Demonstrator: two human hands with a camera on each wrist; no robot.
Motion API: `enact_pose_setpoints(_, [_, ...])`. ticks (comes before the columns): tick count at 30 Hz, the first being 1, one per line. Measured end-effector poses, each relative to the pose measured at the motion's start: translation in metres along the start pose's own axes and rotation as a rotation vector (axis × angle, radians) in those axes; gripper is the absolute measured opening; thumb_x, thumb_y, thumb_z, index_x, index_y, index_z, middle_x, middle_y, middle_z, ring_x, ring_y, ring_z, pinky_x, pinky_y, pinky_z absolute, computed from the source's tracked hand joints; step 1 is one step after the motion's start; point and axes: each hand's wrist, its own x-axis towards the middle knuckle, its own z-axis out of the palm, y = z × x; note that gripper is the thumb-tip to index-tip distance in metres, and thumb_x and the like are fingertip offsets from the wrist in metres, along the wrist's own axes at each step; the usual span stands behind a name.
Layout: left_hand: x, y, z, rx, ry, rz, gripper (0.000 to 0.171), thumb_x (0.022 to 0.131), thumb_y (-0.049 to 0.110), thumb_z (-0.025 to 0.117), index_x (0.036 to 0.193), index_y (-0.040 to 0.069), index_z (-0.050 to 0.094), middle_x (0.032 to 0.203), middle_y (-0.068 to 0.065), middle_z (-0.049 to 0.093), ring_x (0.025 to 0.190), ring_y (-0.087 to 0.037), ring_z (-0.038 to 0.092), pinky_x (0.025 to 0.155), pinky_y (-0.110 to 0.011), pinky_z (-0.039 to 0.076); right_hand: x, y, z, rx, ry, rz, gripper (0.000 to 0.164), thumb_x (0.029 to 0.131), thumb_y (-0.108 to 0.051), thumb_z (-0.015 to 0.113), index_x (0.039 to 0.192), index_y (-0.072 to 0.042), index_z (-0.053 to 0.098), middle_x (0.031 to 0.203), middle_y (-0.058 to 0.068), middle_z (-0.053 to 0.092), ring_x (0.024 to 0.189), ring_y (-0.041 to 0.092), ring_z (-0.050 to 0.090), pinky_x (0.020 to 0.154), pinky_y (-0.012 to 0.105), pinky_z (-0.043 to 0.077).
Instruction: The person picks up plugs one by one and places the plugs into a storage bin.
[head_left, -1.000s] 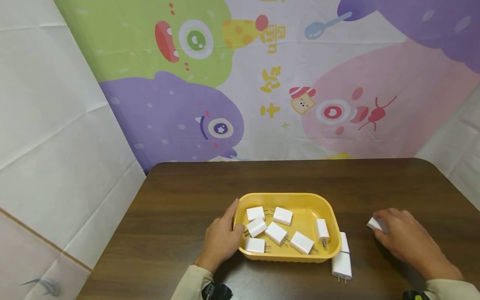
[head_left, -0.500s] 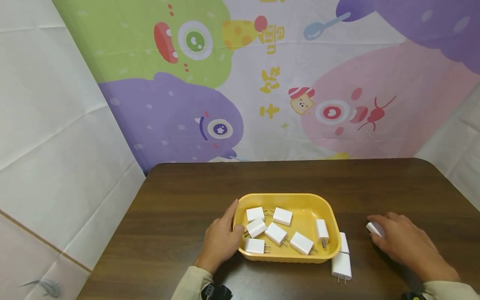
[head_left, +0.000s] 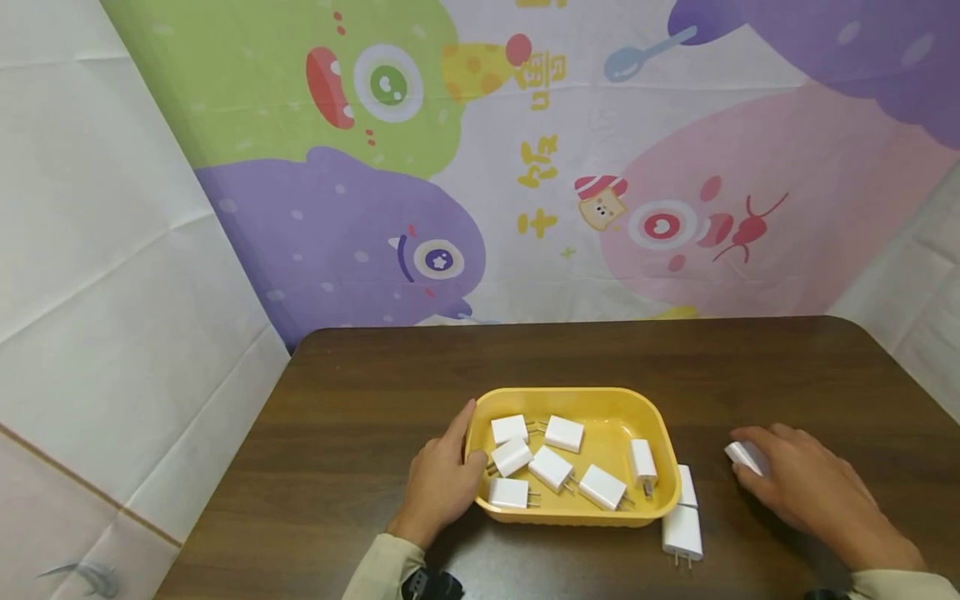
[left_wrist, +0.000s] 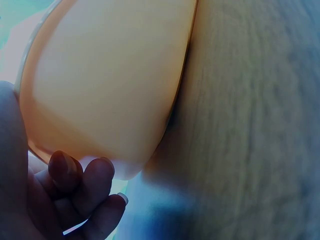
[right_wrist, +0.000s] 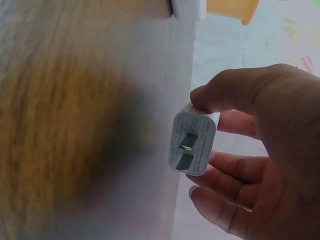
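A yellow plastic basket (head_left: 577, 518) stands on the dark wooden table, with several white charger plugs (head_left: 551, 468) lying loose inside. My left hand (head_left: 444, 477) grips its left end, thumb over the rim and fingers along the outer wall; in the left wrist view the curled fingers (left_wrist: 99, 180) lie against the wall. Off to the basket's right, my right hand (head_left: 808, 492) holds a white charger plug (head_left: 746, 457) between thumb and fingers. The right wrist view shows that plug's (right_wrist: 192, 142) two flat metal prongs and fine print facing the camera.
Two more white charger plugs (head_left: 682, 532) lie on the table (head_left: 360, 392) against the basket's right side, one partly hidden by the rim. Behind the table's far edge hangs a printed cartoon cloth (head_left: 540, 275); a white sheet (head_left: 135, 250) covers the left side.
My right hand has shifted slightly left with the charger plug, which has turned a little in its grasp. The left hand and the basket have stayed in place.
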Motion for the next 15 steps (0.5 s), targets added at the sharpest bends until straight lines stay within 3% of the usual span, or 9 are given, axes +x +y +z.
enact_pose_setpoints(10, [-0.001,-0.001,0.001,-0.001,0.001,0.008,0.066,0.088,0.020,0.058,0.153,0.019,0.045,0.110,-0.010,0.072,0.083,-0.020,0.062,0.076,-0.046,0.048,-0.002,-0.012,-0.005,0.036,0.057,0.007,0.042,0.085,-0.034,0.074,0.117,-0.009,0.067,0.106,0.019,0.065,0.096,0.041,0.061,0.067,0.061,0.049])
enact_pose_setpoints(15, [0.000,-0.001,0.000,0.001,0.010,0.018,0.066,0.087,0.020,0.058,0.152,0.018,0.046,0.105,-0.010,0.073,0.079,-0.019,0.061,0.074,-0.045,0.048,-0.001,-0.020,-0.010,0.055,0.051,0.037,0.044,0.084,-0.036,0.076,0.116,-0.008,0.065,0.106,0.018,0.064,0.089,0.034,0.061,0.069,0.059,0.050])
